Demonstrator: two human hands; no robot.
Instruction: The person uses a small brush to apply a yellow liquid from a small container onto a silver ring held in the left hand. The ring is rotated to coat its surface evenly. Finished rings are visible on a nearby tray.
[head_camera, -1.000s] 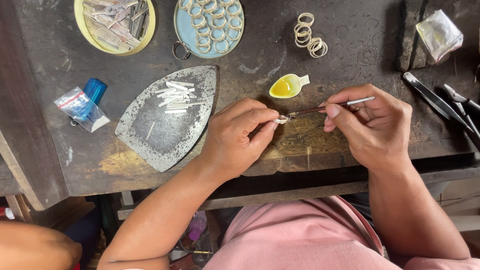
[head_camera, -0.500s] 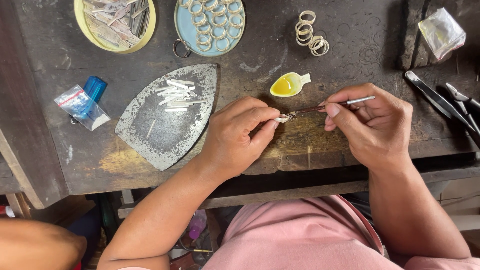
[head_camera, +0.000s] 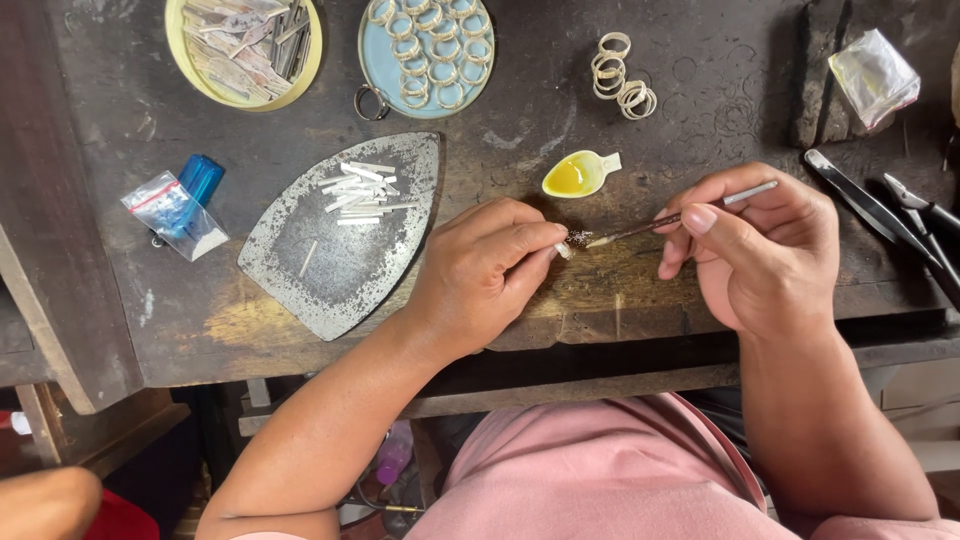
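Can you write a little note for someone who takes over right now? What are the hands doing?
Left hand: pinches a tiny pale piece at its fingertips.
Right hand: holds a thin stick, tip touching that piece.
Nearby: yellow liquid in a small dish, pale strips on the iron-shaped plate, rings in the blue dish, loose rings, pliers at right.
Done: many rings made. Left: strips on the plate.

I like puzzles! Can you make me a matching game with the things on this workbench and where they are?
Things:
1. small yellow spoon-shaped dish
2. round light-blue dish of metal rings
3. flat iron-shaped metal plate
4. thin brush-like stick

Places:
A. in the right hand
B. under short white strips
C. top middle of the bench
D. just above the fingertips

Pairs: 1-D, 2-C, 3-B, 4-A
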